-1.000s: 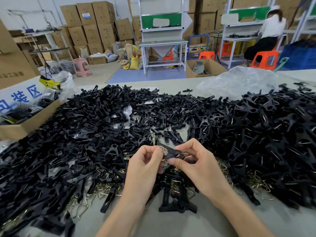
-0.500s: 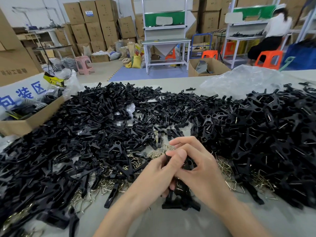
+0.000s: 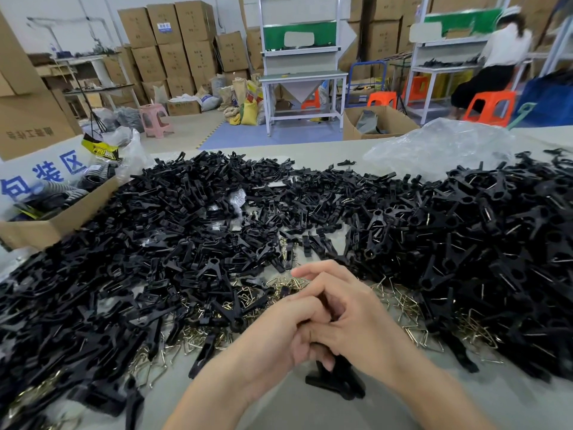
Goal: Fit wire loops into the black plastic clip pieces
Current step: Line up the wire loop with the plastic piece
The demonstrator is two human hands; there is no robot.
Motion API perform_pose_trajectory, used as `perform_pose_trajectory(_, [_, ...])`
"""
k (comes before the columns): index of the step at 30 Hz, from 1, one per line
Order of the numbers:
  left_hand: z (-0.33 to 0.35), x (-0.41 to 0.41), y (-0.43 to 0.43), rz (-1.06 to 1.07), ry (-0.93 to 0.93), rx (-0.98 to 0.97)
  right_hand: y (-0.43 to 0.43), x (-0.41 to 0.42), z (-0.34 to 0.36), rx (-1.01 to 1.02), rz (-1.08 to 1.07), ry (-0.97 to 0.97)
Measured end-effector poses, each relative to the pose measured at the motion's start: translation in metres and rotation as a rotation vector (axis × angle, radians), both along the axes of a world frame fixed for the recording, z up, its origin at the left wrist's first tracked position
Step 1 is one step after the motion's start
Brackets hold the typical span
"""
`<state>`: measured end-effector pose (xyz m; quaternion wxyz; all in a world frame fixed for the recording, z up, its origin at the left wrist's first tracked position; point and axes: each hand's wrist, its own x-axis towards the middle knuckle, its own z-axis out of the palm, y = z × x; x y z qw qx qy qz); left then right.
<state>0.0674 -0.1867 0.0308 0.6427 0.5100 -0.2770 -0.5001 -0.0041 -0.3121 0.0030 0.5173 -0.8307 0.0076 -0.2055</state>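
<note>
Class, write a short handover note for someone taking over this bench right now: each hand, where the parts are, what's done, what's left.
Left hand and right hand: pressed together in a shared grip on a black clip piece, mostly hidden between the fingers.
Parts: loose black clip pieces heaped on the left, wire loops scattered near the hands.
Done: clips with wire showing heaped on the right; a few clips below the hands.
Left: finish this clip if unfinished, its wire is hidden; then work through the large left heap.

Left hand (image 3: pixel 279 333) and right hand (image 3: pixel 356 321) clasped together, black clip pieces (image 3: pixel 186 231) heaped around, wire loops (image 3: pixel 403 302) beside
</note>
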Motion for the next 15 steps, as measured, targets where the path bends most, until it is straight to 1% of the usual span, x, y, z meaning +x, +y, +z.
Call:
perform_pose_trajectory(3, [0.0003,-0.0036,-0.0034,0.06,-0.058,0.033,-0.0016,-0.0004,-0.0004,-0.037,-0.014,-0.005])
perform_pose_trajectory(5, [0.0011,-0.0035,-0.0037,0.086,-0.061,0.051,-0.0029,-0.0012,-0.0001,-0.063,-0.01,-0.019])
perform_pose_trajectory(6, [0.0014,-0.003,-0.0035,0.099,-0.056,0.062,-0.0032,-0.0015,-0.0006,-0.043,0.006,-0.017])
perform_pose_trajectory(9, [-0.0005,-0.001,-0.0026,0.132,-0.057,0.081,0.0,-0.0025,-0.001,0.151,0.081,0.014])
perform_pose_trajectory(13, [-0.0014,-0.0007,-0.0044,0.157,-0.08,0.077,-0.0009,-0.0019,-0.0018,0.185,0.049,0.039])
perform_pose_trajectory(15, [-0.0018,-0.0018,-0.0067,0.178,-0.079,0.081,-0.0008,-0.0014,-0.0011,0.169,0.033,0.033])
